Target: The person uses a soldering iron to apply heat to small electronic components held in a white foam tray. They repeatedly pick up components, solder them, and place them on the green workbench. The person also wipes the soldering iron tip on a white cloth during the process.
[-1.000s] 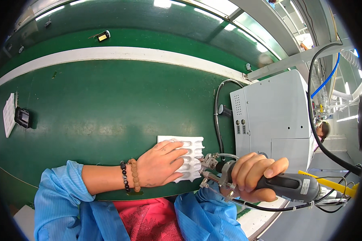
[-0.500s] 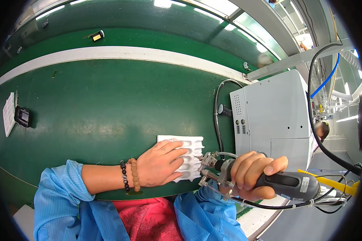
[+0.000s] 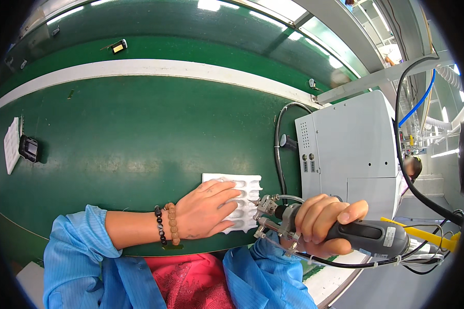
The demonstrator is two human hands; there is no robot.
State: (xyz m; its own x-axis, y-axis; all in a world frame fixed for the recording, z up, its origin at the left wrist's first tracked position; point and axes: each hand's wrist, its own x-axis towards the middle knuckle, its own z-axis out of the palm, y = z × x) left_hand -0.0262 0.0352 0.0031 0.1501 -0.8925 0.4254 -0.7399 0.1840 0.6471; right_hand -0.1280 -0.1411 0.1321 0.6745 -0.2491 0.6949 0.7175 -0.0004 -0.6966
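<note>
A white moulded tray (image 3: pixel 251 180) with rows of rounded pockets lies on the green bench in front of me. My left hand (image 3: pixel 205 210) rests on its left part, palm down, fingers stretched out; what lies under the palm is hidden. At the right, my right hand (image 3: pixel 325 221) is wrapped round a grey and black handheld power screwdriver (image 3: pixel 368 238), held sideways. Its metal nozzle (image 3: pixel 265 205), fitted with small clamps and thin hoses, points left at the tray's right edge. Whether the tip touches the tray cannot be made out.
A large grey machine box (image 3: pixel 348 144) stands to the right, with a black cable (image 3: pixel 277 139) beside it. At the far left are a black open housing (image 3: pixel 29 148) and another white tray (image 3: pixel 12 147). Behind a white rail (image 3: pixel 154 67), a conveyor carries a small part (image 3: pixel 119 46).
The small parts on the conveyor have shifted slightly left. Both hands, the tray and the screwdriver look practically unmoved.
</note>
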